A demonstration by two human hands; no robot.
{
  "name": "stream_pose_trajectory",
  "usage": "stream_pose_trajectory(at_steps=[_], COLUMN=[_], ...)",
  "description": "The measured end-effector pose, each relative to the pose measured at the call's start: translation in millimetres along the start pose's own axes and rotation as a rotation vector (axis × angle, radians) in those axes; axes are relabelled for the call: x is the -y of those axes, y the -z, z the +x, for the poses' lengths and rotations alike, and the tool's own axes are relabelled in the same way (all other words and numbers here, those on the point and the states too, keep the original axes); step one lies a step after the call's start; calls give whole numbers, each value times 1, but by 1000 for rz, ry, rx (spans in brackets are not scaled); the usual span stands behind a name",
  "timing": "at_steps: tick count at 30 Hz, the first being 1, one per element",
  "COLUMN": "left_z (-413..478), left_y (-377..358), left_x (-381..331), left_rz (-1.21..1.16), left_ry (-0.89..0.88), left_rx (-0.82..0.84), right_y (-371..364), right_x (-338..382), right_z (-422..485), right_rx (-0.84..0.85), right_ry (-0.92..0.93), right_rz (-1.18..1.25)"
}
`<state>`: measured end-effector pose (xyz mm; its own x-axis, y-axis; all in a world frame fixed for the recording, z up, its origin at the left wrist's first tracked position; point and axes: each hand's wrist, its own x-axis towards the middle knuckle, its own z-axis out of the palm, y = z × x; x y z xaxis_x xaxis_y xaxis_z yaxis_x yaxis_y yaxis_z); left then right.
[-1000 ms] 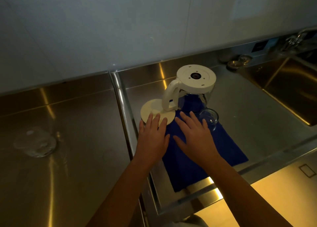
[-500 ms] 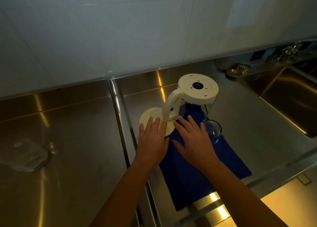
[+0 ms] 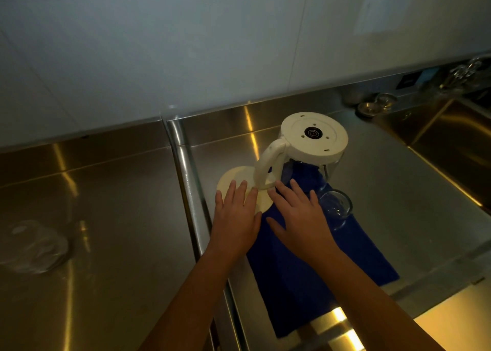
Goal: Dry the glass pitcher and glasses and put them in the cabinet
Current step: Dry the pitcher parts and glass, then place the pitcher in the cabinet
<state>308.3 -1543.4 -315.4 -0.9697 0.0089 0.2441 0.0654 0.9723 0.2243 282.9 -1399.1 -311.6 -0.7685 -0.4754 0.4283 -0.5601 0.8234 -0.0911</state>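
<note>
Nearer inverted pitcher [image 3: 301, 152], left hand [image 3: 235, 219], right hand [image 3: 301, 219], fingers [image 3: 297, 190] spread, white base [image 3: 297, 135] up

The left hand [image 3: 236, 218] covers the near part of the cream lid [image 3: 233, 176], the right hand [image 3: 303, 218] a patch of the blue cloth [image 3: 305, 284]. A glass [image 3: 34, 244] toward the left edge of the table [image 3: 119, 218] is a dim smear (upright or not, I cannot tell). By the back edge, small metal pieces [image 3: 372, 107] are too small to name.

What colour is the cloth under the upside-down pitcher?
Dark blue. The flat rectangular cloth shows best in the head view, lying under the upside-down glass pitcher.
</note>
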Motion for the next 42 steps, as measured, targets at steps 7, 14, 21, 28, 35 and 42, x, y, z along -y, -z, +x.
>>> stream_pose_trajectory(at_steps=[7, 14, 21, 28, 35, 42], left_z=[-2, -2, -1, 0, 2, 14], left_y=[0, -1, -4, -1, -2, -10], left_x=[2, 4, 6, 4, 7, 23], left_rz=[-61, -81, -72, -71, -78, -18], left_ry=[26, 50, 46, 64, 89, 127], left_rx=[40, 48, 79, 121, 142, 218], right_y=[-3, -7, -8, -11, -14, -18], right_x=[0, 0, 1, 1, 2, 3], right_z=[1, 1, 3, 5, 11, 29], right_rx=[1, 15, 18, 28, 27, 14], right_ry=[5, 8, 11, 12, 29, 145], right_rz=[6, 9, 12, 17, 16, 0])
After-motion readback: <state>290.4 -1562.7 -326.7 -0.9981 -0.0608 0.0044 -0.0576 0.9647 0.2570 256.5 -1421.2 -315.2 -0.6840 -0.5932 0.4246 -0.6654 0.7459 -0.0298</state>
